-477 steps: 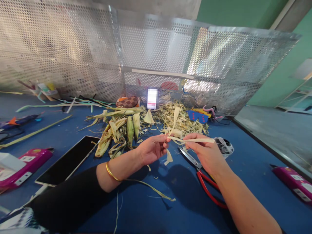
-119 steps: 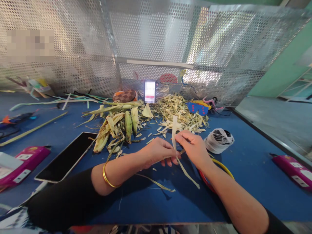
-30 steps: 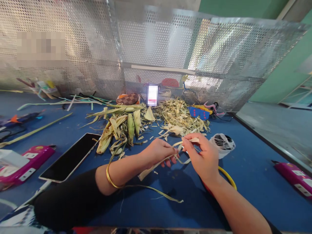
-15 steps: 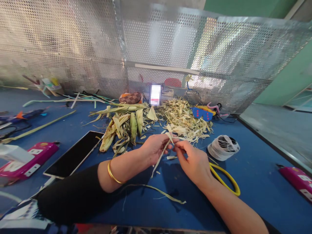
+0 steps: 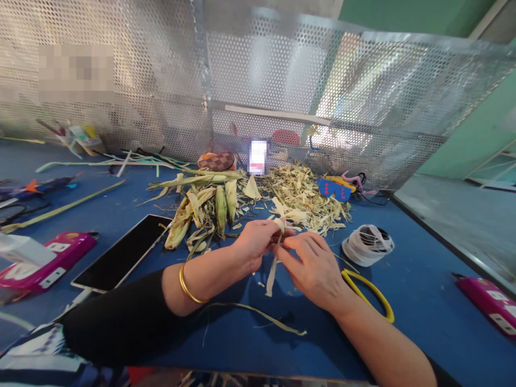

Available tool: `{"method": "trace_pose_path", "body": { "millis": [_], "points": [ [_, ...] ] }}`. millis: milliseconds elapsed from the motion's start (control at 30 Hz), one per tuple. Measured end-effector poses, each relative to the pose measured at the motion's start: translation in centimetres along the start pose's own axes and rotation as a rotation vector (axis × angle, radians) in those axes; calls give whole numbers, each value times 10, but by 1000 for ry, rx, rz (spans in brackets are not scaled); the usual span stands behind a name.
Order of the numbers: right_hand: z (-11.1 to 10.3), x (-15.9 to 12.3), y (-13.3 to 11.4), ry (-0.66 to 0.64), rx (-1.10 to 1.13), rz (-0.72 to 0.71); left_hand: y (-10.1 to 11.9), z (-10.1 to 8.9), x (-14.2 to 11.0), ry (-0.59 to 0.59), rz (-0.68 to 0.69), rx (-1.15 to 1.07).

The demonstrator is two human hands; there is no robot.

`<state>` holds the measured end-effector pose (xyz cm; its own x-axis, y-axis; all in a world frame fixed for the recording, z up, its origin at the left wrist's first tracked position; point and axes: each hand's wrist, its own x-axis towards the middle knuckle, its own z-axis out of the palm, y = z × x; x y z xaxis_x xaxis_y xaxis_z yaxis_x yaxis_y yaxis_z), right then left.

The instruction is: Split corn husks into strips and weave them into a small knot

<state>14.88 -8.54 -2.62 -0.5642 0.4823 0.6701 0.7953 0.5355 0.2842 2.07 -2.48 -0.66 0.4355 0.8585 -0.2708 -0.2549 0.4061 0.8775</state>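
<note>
A pale strip of corn husk (image 5: 272, 277) hangs down between my two hands, above the blue table. My left hand (image 5: 257, 242) pinches its upper part, where the strip loops over near the fingertips. From the other side, the thumb and forefinger of my right hand (image 5: 312, 263) close on the strip just below that loop. The fingertips of both hands nearly meet, and they partly hide the husk. Behind my hands lie whole corn husks (image 5: 221, 209) and a heap of shredded husk (image 5: 300, 196).
Right of my hands are a spool of white string (image 5: 367, 245) and a yellow-handled loop (image 5: 373, 298). A phone (image 5: 123, 252) and a magenta power strip (image 5: 60, 258) lie left; another power strip (image 5: 489, 303) is far right. A perforated screen (image 5: 266, 70) stands behind. One dry strip (image 5: 262, 317) lies in front.
My right hand has moved slightly left and its fingers now take the husk strip. The strip's hanging end has swung to the right and now hangs more steeply.
</note>
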Motion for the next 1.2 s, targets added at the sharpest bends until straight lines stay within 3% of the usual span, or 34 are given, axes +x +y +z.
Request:
{"method": "trace_pose_path", "body": {
  "millis": [100, 200, 367, 467, 567, 700, 1000, 1200],
  "points": [
    [1, 0, -2, -21, 9, -56, -6, 0, 0, -50, 12, 59],
    [-1, -2, 1, 55, 110, 36, -7, 1, -1, -55, 12, 116],
    [0, -4, 10, 265, 376, 548, -3, 2, -3, -137, 38, 192],
    [7, -5, 13, 199, 496, 840, -2, 2, -3, -141, 43, 231],
    [11, -7, 13, 70, 678, 1033, -3, 2, -2, -126, 62, 266],
    [11, -6, 12, 16, 905, 1137, -3, 1, -3, -131, 60, 264],
    [8, 2, 12, 153, 1062, 1292, -3, -2, -3, -231, -2, 131],
    [10, 2, 10, 147, 1133, 1333, -11, -2, 0, -96, 98, 222]
  ]
}}
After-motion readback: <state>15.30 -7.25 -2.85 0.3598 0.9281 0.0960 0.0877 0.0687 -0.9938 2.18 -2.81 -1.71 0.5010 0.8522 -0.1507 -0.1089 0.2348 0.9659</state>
